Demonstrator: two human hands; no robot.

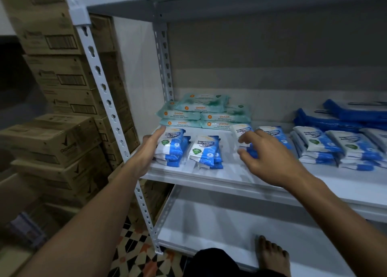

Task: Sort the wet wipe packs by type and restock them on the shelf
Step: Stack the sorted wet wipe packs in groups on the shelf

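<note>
Small blue-and-white wipe packs stand in short stacks along the front of the white shelf (pixel 209 177). My left hand (pixel 149 146) lies flat with straight fingers against the left side of the leftmost stack (pixel 172 146). A second stack (pixel 206 152) sits just to its right. My right hand (pixel 270 154) reaches over a third stack (pixel 244 133), fingers curled loosely and touching the packs; a firm grip is not visible. Teal packs (pixel 199 113) are piled behind at the back left. More blue-and-white packs (pixel 335 147) fill the right side.
Larger dark blue packs (pixel 345 115) lie at the back right. A white perforated upright (pixel 109 107) stands by my left forearm. Stacked cardboard boxes (pixel 58 84) stand to the left. A lower shelf (pixel 230 230) sits below, with a bare foot (pixel 272 255) on it.
</note>
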